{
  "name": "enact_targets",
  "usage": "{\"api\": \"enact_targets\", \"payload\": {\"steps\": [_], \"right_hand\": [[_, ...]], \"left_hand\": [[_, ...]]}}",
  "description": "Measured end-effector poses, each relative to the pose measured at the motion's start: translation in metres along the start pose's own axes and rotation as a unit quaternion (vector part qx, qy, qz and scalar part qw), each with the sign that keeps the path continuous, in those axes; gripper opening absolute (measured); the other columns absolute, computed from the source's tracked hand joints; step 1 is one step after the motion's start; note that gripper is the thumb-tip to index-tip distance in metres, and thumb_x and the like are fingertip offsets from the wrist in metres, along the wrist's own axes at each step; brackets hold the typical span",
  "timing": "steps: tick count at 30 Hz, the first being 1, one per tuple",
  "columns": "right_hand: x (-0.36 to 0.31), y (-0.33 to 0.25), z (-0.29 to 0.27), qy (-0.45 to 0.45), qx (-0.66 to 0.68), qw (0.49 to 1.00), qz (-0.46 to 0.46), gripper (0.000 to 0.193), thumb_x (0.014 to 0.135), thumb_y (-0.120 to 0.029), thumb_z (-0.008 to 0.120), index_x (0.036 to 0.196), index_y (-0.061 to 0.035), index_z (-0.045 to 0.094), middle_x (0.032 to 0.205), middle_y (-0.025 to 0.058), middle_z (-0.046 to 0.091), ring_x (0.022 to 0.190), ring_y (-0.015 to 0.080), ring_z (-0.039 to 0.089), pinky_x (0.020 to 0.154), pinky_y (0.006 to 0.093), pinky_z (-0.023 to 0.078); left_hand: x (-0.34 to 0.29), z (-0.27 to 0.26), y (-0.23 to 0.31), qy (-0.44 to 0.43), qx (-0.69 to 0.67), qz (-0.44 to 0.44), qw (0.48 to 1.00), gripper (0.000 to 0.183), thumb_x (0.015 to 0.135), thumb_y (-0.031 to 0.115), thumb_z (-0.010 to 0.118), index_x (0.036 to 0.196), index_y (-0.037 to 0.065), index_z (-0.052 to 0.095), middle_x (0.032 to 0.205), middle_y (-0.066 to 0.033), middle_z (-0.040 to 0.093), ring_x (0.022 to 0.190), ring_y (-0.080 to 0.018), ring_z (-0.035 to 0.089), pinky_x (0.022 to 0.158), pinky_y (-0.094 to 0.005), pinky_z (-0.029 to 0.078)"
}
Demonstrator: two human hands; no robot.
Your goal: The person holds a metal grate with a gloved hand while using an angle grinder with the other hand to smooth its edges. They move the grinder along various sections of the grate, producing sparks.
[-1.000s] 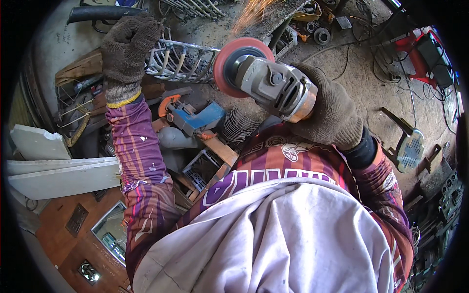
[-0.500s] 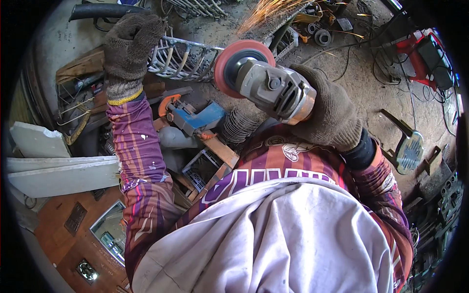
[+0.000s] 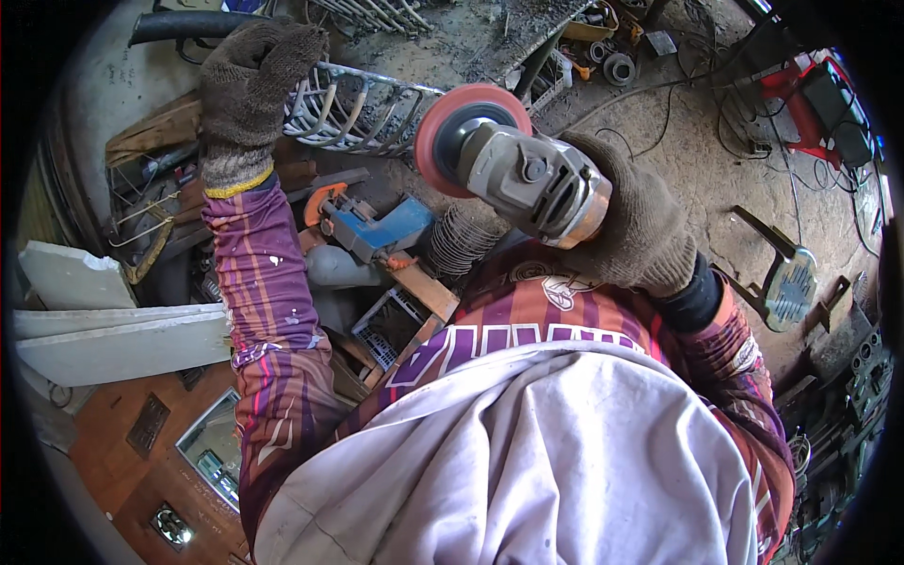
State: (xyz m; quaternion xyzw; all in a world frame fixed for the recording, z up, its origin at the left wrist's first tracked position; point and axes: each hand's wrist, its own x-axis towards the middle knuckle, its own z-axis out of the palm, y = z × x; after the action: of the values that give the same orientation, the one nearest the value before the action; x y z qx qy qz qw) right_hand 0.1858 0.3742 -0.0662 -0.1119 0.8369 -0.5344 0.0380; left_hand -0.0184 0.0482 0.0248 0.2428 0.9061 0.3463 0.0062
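My right hand (image 3: 645,217), in a brown knitted work glove, grips the body of an angle grinder (image 3: 532,174) in front of my chest. The grinder's round reddish disc (image 3: 441,122) faces away to the left. Beside the disc lies a curved metal rod frame (image 3: 353,108), like a ribbed basket or rack, its right end close to the disc's rim. Whether the two touch, I cannot tell. My left hand (image 3: 259,89), gloved the same way, is closed round the left end of this frame. The fingertips and the gripped part are hidden by the glove.
A metal worktable (image 3: 461,42) with dark grit lies beyond. Below are a blue clamp-like tool (image 3: 391,231), a wire coil (image 3: 461,243) and a plastic crate (image 3: 381,330). White boards (image 3: 122,344) lean left. Cables (image 3: 669,118) run over the floor towards a red machine (image 3: 815,108).
The spray of sparks beyond the disc is gone. The grinder has dropped slightly towards me, and the frame's right end has shifted a little to the right. Both hands keep their grips.
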Motion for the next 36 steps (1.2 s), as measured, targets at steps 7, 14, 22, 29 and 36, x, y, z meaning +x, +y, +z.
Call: {"api": "enact_targets", "payload": {"steps": [7, 14, 22, 29, 36], "right_hand": [[0.006, 0.0, 0.002, -0.019, 0.003, 0.999, 0.034, 0.094, 0.058, -0.028, 0.095, 0.137, -0.0057, 0.05, 0.12, 0.0179, 0.067, 0.107, 0.0356, 0.068, 0.092, 0.0421, 0.054], [0.011, -0.006, 0.001, -0.029, 0.019, 0.999, 0.002, 0.094, 0.057, -0.03, 0.095, 0.137, -0.0062, 0.05, 0.12, 0.0179, 0.066, 0.107, 0.0357, 0.067, 0.092, 0.0421, 0.054], [0.012, -0.002, 0.008, -0.057, 0.007, 0.998, -0.009, 0.098, 0.055, -0.035, 0.096, 0.136, -0.0047, 0.051, 0.115, 0.0184, 0.068, 0.103, 0.0347, 0.069, 0.089, 0.0411, 0.055], [0.013, 0.0, 0.003, -0.024, 0.038, 0.999, -0.002, 0.096, 0.057, -0.036, 0.095, 0.136, -0.0051, 0.051, 0.116, 0.018, 0.069, 0.103, 0.0349, 0.069, 0.089, 0.0407, 0.056], [0.012, 0.001, -0.002, -0.032, 0.059, 0.998, -0.004, 0.092, 0.06, -0.032, 0.093, 0.137, -0.0057, 0.05, 0.118, 0.0183, 0.068, 0.106, 0.0355, 0.068, 0.09, 0.0416, 0.055]], "left_hand": [[0.004, 0.0, -0.004, 0.001, 0.007, 0.02, 1.0, 0.028, 0.085, 0.029, 0.079, 0.1, 0.005, 0.077, 0.089, -0.0032, 0.073, 0.079, -0.0129, 0.067, 0.07, -0.0291, 0.053], [0.004, 0.003, -0.005, 0.011, 0.006, 0.011, 1.0, 0.029, 0.085, 0.031, 0.08, 0.099, 0.006, 0.077, 0.088, -0.0031, 0.072, 0.078, -0.0124, 0.066, 0.069, -0.0287, 0.052], [0.004, 0.006, 0.0, 0.011, 0.012, 0.034, 0.999, 0.027, 0.086, 0.029, 0.079, 0.098, 0.005, 0.077, 0.085, -0.0021, 0.071, 0.076, -0.0115, 0.065, 0.066, -0.0278, 0.051], [0.005, 0.007, 0.008, -0.011, 0.005, -0.011, 1.0, 0.024, 0.089, 0.024, 0.076, 0.099, 0.002, 0.075, 0.09, -0.0036, 0.072, 0.081, -0.0121, 0.065, 0.073, -0.028, 0.051], [0.005, 0.002, -0.001, -0.032, -0.007, 0.014, 0.999, 0.026, 0.092, 0.019, 0.072, 0.11, 0.001, 0.072, 0.098, -0.0042, 0.071, 0.086, -0.0127, 0.063, 0.077, -0.0278, 0.05]]}}
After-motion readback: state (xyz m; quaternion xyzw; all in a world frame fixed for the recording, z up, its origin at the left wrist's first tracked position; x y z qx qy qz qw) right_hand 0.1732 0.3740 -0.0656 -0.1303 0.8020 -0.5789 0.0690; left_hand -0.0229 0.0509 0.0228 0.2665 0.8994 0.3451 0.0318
